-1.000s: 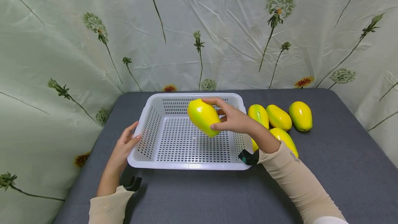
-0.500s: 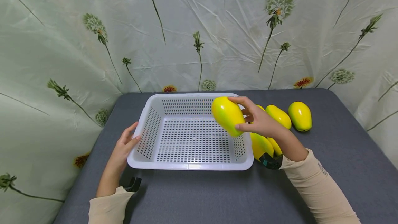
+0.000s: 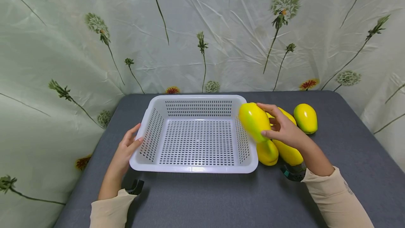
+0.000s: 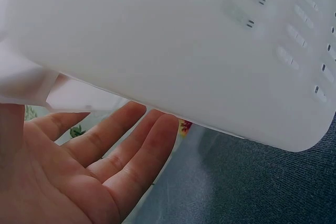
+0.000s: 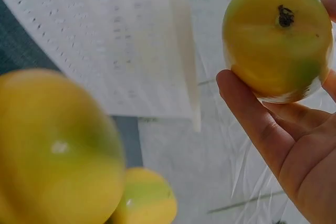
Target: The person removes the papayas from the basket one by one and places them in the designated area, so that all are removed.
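My right hand [image 3: 286, 129] grips a glossy yellow-green mango [image 3: 253, 119], thumb on one side and fingers on the other. The mango is held up over the right rim of a white perforated plastic basket [image 3: 193, 169]. In the right wrist view the dark stem end of that mango [image 5: 275, 45] faces the camera. My left hand [image 3: 124, 150] holds the basket's left rim, its thumb over the edge. Seen from the left wrist, its fingers [image 4: 149, 145] lie against the basket's outer side. No fruit is visible inside the basket.
Several more mangoes lie right of the basket on the grey table [image 3: 202, 200]: a front one [image 3: 267, 152] close to its wall, another [image 3: 288, 153] beside it, and one [image 3: 305, 118] farther right. My right hand partly covers others. A flower-print curtain [image 3: 234, 45] hangs behind.
My right hand has carried the mango rightward, from above the basket's middle to over its right rim and the neighbouring mangoes. The left hand and the basket stay where they were.
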`<state>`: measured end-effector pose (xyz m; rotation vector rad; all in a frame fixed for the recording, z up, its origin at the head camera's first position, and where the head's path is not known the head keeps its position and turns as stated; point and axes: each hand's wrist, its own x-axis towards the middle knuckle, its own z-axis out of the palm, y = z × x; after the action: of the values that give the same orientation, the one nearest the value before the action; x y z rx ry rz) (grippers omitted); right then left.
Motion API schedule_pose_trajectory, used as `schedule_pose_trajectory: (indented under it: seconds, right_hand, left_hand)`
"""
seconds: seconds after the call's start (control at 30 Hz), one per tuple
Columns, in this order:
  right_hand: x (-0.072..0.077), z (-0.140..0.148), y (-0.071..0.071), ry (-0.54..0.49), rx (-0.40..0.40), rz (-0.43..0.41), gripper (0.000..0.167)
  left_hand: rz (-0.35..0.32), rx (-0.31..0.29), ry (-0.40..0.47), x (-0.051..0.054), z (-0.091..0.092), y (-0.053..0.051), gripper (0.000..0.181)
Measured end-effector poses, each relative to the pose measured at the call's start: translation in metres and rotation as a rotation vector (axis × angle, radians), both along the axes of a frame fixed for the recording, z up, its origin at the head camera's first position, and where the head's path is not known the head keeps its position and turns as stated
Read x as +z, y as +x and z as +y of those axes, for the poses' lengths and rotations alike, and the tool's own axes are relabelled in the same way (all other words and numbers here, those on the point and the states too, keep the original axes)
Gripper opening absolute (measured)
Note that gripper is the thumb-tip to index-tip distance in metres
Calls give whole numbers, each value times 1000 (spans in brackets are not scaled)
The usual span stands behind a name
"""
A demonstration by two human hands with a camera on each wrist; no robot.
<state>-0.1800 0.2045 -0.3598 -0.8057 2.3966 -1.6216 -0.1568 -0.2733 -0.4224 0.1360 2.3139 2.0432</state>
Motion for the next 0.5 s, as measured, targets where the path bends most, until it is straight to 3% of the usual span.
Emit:
schedule_pose_trajectory:
  seconds: [0.5]
  right_hand:
    - [-24, 59, 25, -33, -168, 35, 72]
  left_hand:
    - [16, 5, -7, -1, 0, 0, 56]
